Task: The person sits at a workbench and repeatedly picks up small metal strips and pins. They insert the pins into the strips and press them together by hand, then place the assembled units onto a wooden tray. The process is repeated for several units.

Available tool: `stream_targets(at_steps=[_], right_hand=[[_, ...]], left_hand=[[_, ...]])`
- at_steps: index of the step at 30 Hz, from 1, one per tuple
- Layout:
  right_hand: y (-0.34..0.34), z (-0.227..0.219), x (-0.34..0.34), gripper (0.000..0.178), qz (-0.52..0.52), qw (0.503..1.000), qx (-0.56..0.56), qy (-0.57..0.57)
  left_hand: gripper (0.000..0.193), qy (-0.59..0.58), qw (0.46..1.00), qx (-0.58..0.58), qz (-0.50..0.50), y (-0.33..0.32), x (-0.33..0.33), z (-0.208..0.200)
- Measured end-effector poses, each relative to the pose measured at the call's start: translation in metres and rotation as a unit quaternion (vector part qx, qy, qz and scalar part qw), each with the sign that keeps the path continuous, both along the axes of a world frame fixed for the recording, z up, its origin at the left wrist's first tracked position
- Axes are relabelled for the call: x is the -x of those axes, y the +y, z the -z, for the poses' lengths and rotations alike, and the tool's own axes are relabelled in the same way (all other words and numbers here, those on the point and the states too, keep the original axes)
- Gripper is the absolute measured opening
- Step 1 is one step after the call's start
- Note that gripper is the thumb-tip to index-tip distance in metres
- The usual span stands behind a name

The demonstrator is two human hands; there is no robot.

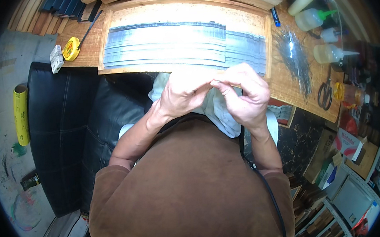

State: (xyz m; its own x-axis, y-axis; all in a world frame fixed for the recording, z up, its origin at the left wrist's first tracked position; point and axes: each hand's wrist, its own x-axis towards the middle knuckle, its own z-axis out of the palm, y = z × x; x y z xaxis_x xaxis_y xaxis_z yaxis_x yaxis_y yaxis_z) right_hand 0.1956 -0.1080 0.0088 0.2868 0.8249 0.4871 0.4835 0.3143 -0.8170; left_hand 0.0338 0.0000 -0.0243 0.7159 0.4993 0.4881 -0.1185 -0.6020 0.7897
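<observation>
My left hand (184,93) and my right hand (249,97) meet in front of my chest, at the near edge of a shallow wooden tray (269,47). Both have thumb and fingers pinched together, with the fingertips almost touching. Whatever lies between them is too small or too brightly lit to make out. Overlapping rows of thin grey-blue strips (162,43) lie in the tray, washed out by glare in the middle. Below my hands, a pale cloth (219,114) lies across my lap.
Right on the table: a bundle of thin wires (295,60), scissors (325,95), a blue marker (276,17) and squeeze bottles (311,20). Left: a yellow tape measure (71,48) and a small white box (57,59). A black padded seat (63,127) stands beside me; a cable (271,192) hangs along my right side.
</observation>
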Motion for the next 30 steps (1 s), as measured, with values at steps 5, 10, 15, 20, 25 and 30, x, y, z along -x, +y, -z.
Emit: stream_targets(at_steps=[5, 10, 15, 20, 25, 30], right_hand=[[-0.007, 0.013, 0.018, 0.018, -0.030, 0.999, -0.003, 0.033], [-0.007, 0.010, 0.028, 0.019, -0.094, 0.968, 0.126, 0.196], [-0.005, 0.022, 0.026, 0.016, -0.136, 0.974, 0.095, 0.156], [-0.006, 0.027, 0.025, 0.015, -0.153, 0.967, 0.107, 0.171], [-0.007, 0.030, 0.025, 0.015, -0.158, 0.961, 0.122, 0.192], [-0.007, 0.032, 0.026, 0.015, -0.156, 0.961, 0.120, 0.192]], left_hand=[[0.022, 0.074, 0.995, 0.049, -0.037, -0.023, 0.023, -0.006], [0.022, 0.050, 0.989, 0.117, -0.078, -0.039, 0.044, 0.000], [0.020, 0.068, 0.985, 0.136, -0.077, -0.047, 0.055, 0.014], [0.020, 0.047, 0.985, 0.142, -0.080, -0.048, 0.054, 0.017], [0.021, 0.046, 0.984, 0.156, -0.073, -0.048, 0.052, 0.012], [0.021, 0.070, 0.981, 0.172, -0.062, -0.047, 0.055, 0.011]])
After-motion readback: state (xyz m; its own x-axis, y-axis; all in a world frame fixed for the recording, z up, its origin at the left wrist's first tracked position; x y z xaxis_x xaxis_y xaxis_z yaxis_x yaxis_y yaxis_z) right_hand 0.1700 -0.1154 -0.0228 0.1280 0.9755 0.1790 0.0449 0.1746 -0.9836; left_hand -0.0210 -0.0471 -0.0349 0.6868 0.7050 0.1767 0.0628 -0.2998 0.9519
